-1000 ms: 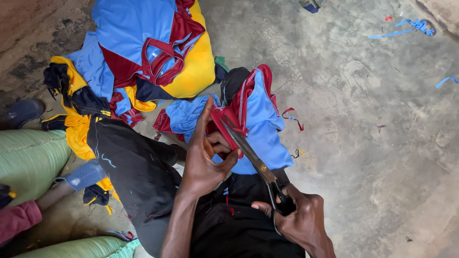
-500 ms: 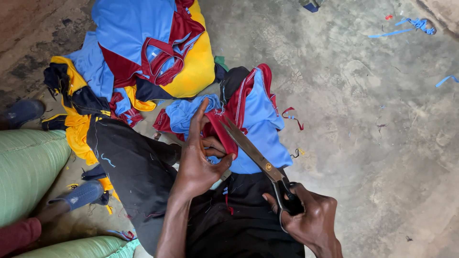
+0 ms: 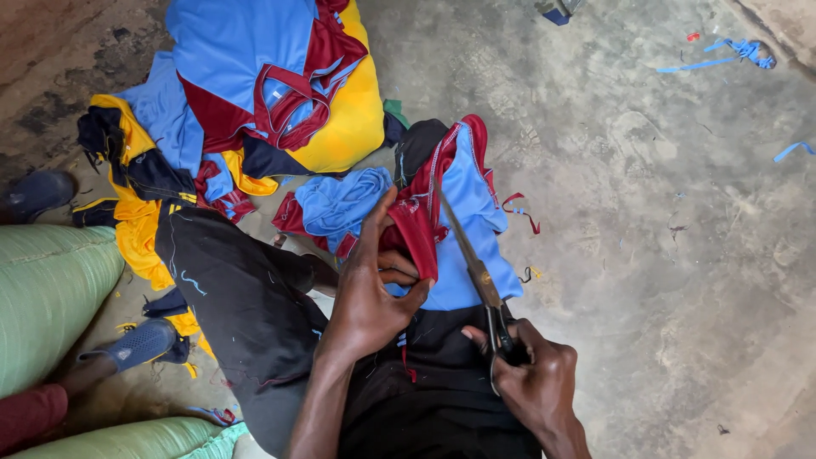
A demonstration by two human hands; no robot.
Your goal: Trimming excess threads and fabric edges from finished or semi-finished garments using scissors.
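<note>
Keep left hand [image 3: 370, 297] pinching the maroon-and-blue garment [image 3: 450, 212] taut at 12 o'clock over the lap, right hand [image 3: 535, 382] gripping scissors [image 3: 476, 272], snip slow, fingertips clear.

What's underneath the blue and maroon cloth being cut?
Black fabric spreads under the blue and maroon cloth, beside the left hand and the scissors in the right hand. Whatever lies below is covered.

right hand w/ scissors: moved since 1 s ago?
Yes. The right hand has slid slightly right and down, away from the yellow bundle, with the scissors still pointing into the maroon fabric.
</note>
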